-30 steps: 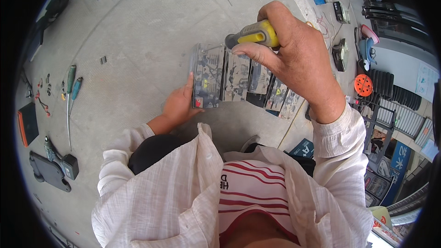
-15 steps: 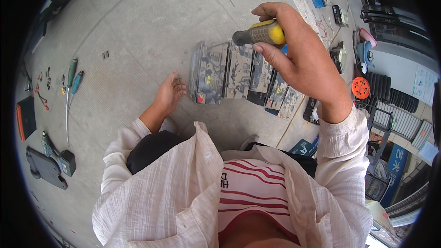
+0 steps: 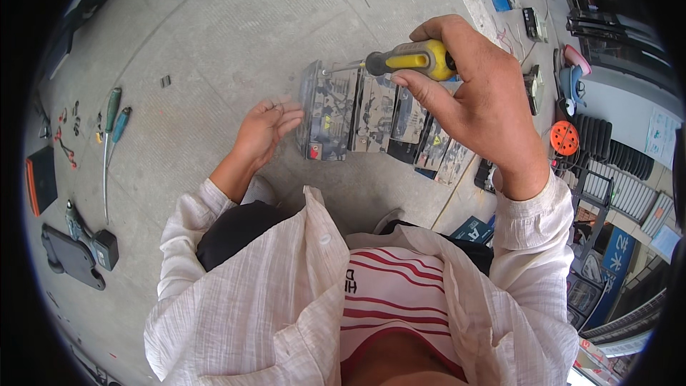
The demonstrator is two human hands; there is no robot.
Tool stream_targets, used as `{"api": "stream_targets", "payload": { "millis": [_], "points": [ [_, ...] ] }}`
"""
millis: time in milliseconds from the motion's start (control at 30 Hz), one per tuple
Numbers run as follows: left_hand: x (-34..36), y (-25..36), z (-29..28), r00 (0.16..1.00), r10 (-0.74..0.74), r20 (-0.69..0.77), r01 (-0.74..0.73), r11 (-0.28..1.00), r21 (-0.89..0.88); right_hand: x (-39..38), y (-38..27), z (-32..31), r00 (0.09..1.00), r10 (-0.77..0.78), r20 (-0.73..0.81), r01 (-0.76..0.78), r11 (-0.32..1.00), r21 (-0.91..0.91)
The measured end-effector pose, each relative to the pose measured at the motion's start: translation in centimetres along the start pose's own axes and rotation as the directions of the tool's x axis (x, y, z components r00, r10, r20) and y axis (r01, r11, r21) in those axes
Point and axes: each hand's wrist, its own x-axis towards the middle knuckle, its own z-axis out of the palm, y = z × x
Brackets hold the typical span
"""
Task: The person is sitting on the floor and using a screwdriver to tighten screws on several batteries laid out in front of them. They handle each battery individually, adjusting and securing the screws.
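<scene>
A row of camouflage-patterned batteries stands on the concrete floor in front of me. At its left end is a battery [image 3: 330,118] with a red terminal at its near corner. In my right hand [image 3: 493,100] is a screwdriver [image 3: 414,61] with a yellow and grey handle, held by thumb and fingers. Its shaft points left, and the tip is at the far left corner of that end battery. My left hand [image 3: 268,132] is beside the battery's left side, fingers stretched out and slightly blurred; whether they touch it I cannot tell.
Two long screwdrivers [image 3: 112,118], a cordless drill [image 3: 89,237] and a dark flat plate [image 3: 70,256] lie to the left. Small loose parts are scattered near them. On the right are more batteries [image 3: 533,89], an orange disc [image 3: 564,138] and a metal rack [image 3: 597,189].
My right hand and the screwdriver have shifted slightly right and nearer, tilting the handle. My left hand has moved up toward the end battery, its fingers extending alongside.
</scene>
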Motion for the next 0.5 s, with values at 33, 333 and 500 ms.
{"api": "stream_targets", "payload": {
  "millis": [33, 333, 500],
  "points": [
    [-0.1, 0.1, 0.2, 1.0, 0.013, 0.024, -0.013, 1.0, -0.001, -0.2, -0.3, -0.4, 0.993, 0.097, 0.065, -0.095, 0.995, -0.042],
    [0.0, 0.2, 0.9, 0.986, 0.165, 0.019, -0.166, 0.968, 0.186, -0.4, 1.0, 0.9, 0.996, -0.039, -0.08, 0.041, 0.999, 0.028],
    [0.3, -0.4, 0.3, 0.982, 0.171, 0.076, -0.18, 0.975, 0.131, -0.9, 0.9, -0.3, 0.972, 0.223, 0.069, -0.211, 0.966, -0.146]
  ]
}}
